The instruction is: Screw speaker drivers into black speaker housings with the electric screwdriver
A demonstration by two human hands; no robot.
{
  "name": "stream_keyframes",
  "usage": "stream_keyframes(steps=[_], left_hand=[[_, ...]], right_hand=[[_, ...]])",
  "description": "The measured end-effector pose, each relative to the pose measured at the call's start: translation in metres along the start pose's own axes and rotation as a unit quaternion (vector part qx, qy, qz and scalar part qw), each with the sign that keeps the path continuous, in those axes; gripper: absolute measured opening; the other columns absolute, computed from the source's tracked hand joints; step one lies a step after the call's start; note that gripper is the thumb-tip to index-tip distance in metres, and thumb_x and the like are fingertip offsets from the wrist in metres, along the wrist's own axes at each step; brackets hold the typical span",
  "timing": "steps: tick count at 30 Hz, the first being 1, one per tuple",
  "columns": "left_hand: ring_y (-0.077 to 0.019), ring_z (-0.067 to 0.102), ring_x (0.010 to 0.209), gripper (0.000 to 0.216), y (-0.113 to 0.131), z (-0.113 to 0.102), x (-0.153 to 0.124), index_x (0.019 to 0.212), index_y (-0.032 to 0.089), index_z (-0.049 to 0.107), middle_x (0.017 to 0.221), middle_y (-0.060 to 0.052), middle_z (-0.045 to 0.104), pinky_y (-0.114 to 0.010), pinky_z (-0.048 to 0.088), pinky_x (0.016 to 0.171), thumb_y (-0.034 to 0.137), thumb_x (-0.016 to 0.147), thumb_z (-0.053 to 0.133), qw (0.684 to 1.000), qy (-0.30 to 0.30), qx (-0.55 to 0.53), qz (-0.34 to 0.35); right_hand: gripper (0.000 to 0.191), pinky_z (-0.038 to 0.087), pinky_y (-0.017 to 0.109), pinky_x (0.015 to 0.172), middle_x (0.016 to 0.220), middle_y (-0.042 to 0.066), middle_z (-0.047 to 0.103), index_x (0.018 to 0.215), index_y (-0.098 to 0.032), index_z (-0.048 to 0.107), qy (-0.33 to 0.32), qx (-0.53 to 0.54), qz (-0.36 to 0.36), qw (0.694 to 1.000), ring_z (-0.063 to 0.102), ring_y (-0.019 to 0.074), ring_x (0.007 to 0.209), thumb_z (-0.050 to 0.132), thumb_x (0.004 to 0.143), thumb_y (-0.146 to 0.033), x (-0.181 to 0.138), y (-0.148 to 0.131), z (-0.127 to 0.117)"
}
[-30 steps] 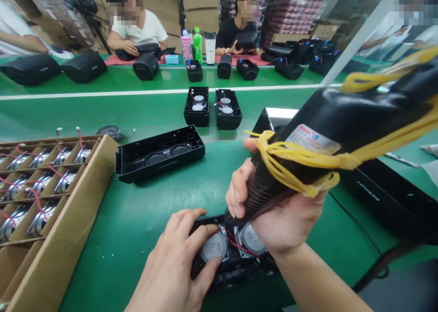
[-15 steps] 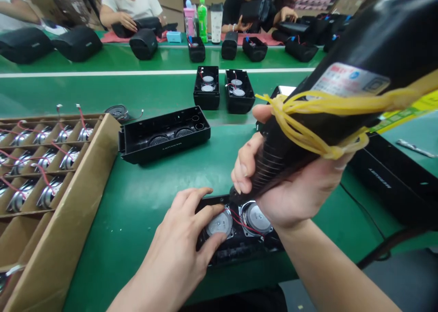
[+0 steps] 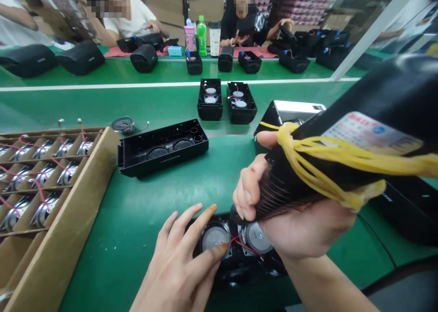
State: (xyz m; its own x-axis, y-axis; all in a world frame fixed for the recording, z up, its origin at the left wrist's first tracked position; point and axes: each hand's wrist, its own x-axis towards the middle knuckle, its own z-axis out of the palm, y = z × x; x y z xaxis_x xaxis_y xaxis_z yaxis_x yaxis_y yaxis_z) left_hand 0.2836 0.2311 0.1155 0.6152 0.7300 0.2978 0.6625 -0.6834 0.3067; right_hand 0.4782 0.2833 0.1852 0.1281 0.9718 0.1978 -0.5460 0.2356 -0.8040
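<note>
Wrapped in my right hand (image 3: pixel 301 234) is a black electric screwdriver (image 3: pixel 308 173) with a label and yellow bands tied round it. It slants down to the left, its nose over the far edge of a black speaker housing (image 3: pixel 236 273). The bit's tip is too dark to make out. Two round silver speaker drivers (image 3: pixel 215 239) with red wires lie side by side in that housing. My right hand partly covers the right driver (image 3: pixel 258 238). My left hand (image 3: pixel 181 257) spreads its fingers at the housing's left end, the thumb on the left driver.
On the left, a divided cardboard box (image 3: pixel 78 202) holds several speaker drivers. Beyond my hands lie a black housing (image 3: pixel 164 148) and a loose driver (image 3: pixel 122 125). Two fitted housings (image 3: pixel 210 113) stand farther back. Co-workers handle black casings across the green table (image 3: pixel 153 202).
My left fingers have straightened and spread from their curved hold around the left driver. The screwdriver has tilted flatter, its nose still at the housing's far edge. The camera view has shifted upward.
</note>
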Motion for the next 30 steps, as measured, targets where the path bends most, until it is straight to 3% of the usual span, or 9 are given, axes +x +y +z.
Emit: stream_keyframes(steps=[3,6,9,17,22,30], left_hand=[[-0.0361,0.042,0.152,0.035,-0.009,0.003,-0.001,0.124,0.033,0.071,0.167,-0.009,0.043,-0.063,0.054,0.108,0.016,0.095,0.060,1.000,-0.014,0.017,0.012],[-0.0388,0.050,0.145,0.048,-0.018,0.003,-0.002,0.138,0.030,0.063,0.165,-0.015,0.045,-0.061,0.060,0.100,0.026,0.091,0.069,0.996,-0.035,0.068,0.040],[-0.0406,0.059,0.135,0.054,-0.025,0.003,-0.002,0.140,0.029,0.063,0.160,-0.015,0.052,-0.059,0.062,0.093,0.028,0.086,0.072,0.992,-0.049,0.107,0.047],[-0.0335,0.061,0.132,0.044,-0.027,0.003,0.006,0.133,0.026,0.065,0.147,-0.012,0.063,-0.048,0.063,0.094,0.024,0.089,0.070,0.998,-0.041,0.022,0.048],[-0.0325,0.064,0.124,0.043,-0.024,0.001,0.011,0.131,0.025,0.066,0.139,-0.013,0.066,-0.048,0.064,0.091,0.021,0.088,0.070,0.998,-0.029,-0.016,0.047],[-0.0325,0.060,0.129,0.046,-0.013,-0.004,0.015,0.135,0.028,0.064,0.146,-0.010,0.062,-0.052,0.061,0.098,0.019,0.090,0.067,0.996,-0.072,-0.053,0.005]], right_hand=[[0.060,0.037,0.027,0.037,0.055,0.000,0.057,0.061,-0.020,0.067,-0.001,0.006,-0.005,1.000,0.047,0.0125,0.041,0.080,0.073,-0.078,0.000,0.001,0.001],[0.054,0.037,0.026,0.035,0.058,-0.001,0.060,0.088,-0.024,0.076,0.001,0.018,-0.031,0.999,0.046,0.0125,0.039,0.079,0.076,-0.077,0.000,0.001,0.002],[0.058,0.037,0.025,0.034,0.060,-0.003,0.062,0.109,-0.027,0.075,0.012,0.014,-0.058,0.998,0.045,0.0125,0.037,0.078,0.078,-0.075,-0.002,0.003,0.001],[0.059,0.040,0.028,0.033,0.067,-0.003,0.062,0.108,-0.027,0.073,0.049,-0.009,-0.063,0.997,0.046,0.0127,0.039,0.077,0.078,-0.078,-0.004,0.005,-0.002],[0.062,0.040,0.027,0.034,0.063,-0.002,0.063,0.109,-0.026,0.074,0.033,-0.012,-0.059,0.998,0.047,0.0133,0.038,0.076,0.078,-0.080,-0.002,0.002,0.000],[0.054,0.041,0.025,0.037,0.061,-0.003,0.062,0.104,-0.029,0.077,-0.017,0.015,-0.025,0.999,0.047,0.0126,0.040,0.075,0.080,-0.077,-0.003,0.000,-0.003]])
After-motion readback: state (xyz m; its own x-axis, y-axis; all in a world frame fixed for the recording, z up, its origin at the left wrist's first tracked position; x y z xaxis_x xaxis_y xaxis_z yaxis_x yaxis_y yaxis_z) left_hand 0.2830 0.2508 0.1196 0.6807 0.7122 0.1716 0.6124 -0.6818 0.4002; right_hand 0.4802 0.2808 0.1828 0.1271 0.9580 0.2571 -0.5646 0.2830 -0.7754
